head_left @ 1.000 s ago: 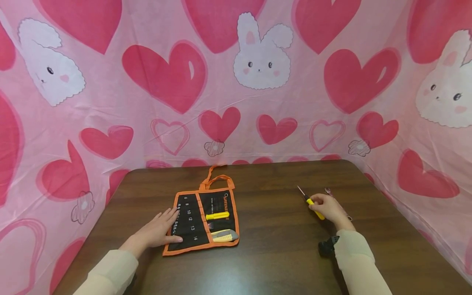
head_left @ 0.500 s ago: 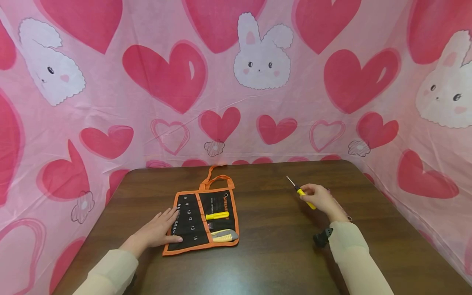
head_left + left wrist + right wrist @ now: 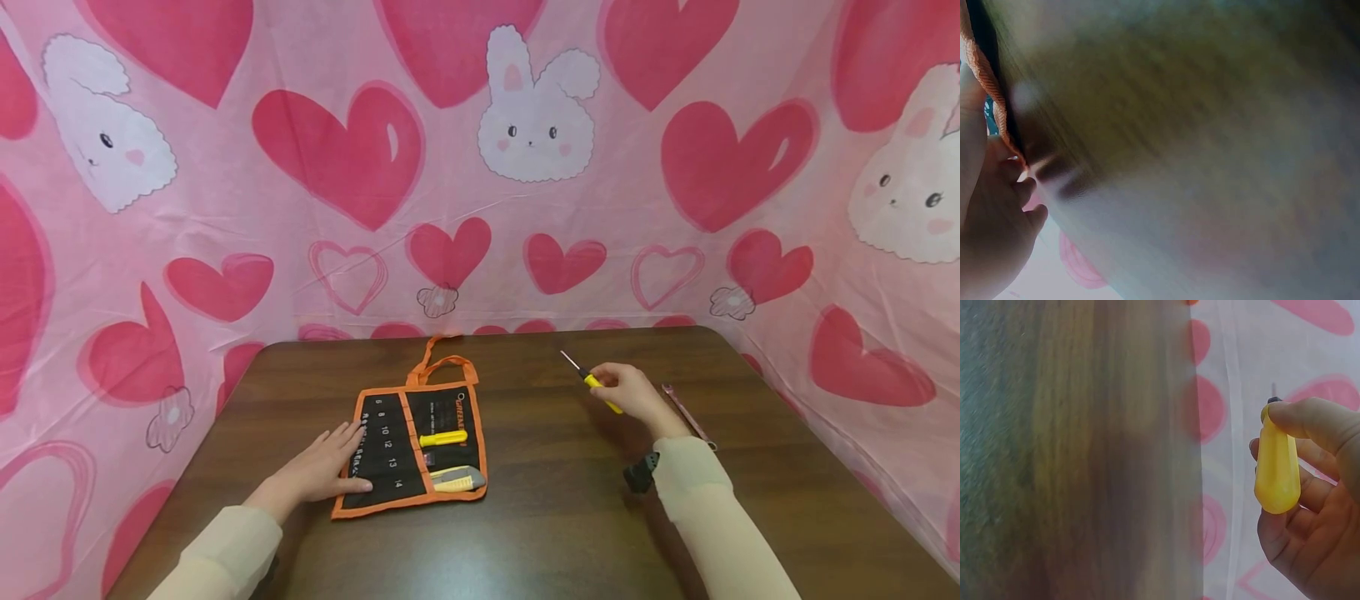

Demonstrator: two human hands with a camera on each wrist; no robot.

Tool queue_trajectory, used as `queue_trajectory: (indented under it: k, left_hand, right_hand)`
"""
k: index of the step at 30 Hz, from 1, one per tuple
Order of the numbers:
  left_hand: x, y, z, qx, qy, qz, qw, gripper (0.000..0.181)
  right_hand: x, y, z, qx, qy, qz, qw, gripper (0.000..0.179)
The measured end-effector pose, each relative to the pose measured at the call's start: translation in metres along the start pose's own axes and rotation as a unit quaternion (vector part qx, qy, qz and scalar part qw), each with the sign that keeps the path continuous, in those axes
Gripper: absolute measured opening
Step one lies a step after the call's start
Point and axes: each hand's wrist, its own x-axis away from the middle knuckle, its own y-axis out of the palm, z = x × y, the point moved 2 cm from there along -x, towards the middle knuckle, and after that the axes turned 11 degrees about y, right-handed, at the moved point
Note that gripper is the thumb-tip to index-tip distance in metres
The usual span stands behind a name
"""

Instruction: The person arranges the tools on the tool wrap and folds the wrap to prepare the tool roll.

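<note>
My right hand pinches a screwdriver by its yellow handle, thumb and fingers near the black collar. Its thin metal shaft points away and to the left, over the right half of the table. My left hand lies with straight fingers on the left part of a black tool pouch with orange trim. In the pouch's right-hand pockets sit a yellow-handled tool and a utility knife. The left wrist view shows my fingers at the pouch's orange edge.
A wrench lies on the brown table, just right of my right forearm. Orange ties stretch from the pouch toward the table's back edge. A pink cloth with hearts and rabbits hangs behind and at both sides.
My right hand has carried the screwdriver to the left and a little farther back, away from the wrench. The left hand and the pouch have stayed in place.
</note>
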Motion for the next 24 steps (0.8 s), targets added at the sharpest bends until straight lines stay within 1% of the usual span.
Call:
queue_trajectory:
  k: [3, 6, 13, 17, 24]
  left_hand:
    - [0.0, 0.0, 0.0, -0.002, -0.003, -0.002, 1.0, 0.1]
    - [0.0, -0.001, 0.001, -0.006, -0.005, -0.004, 1.0, 0.1]
    - [0.001, -0.003, 0.004, -0.001, -0.003, -0.004, 1.0, 0.099]
    - [0.001, -0.003, 0.004, -0.003, -0.003, -0.005, 1.0, 0.099]
    - [0.001, -0.002, 0.002, -0.004, 0.003, -0.004, 1.0, 0.099]
  right_hand:
    - [-0.002, 0.002, -0.006, 0.005, -0.015, 0.0, 0.9999, 0.028]
    - [-0.004, 0.003, -0.013, 0.007, -0.023, -0.003, 0.9997, 0.028]
    - [-0.006, 0.004, -0.029, 0.007, -0.038, -0.015, 0.9992, 0.028]
    - [-0.009, 0.004, -0.039, 0.011, -0.052, -0.013, 0.9985, 0.028]
    - [-0.011, 0.009, -0.054, 0.013, -0.077, -0.021, 0.9967, 0.028]
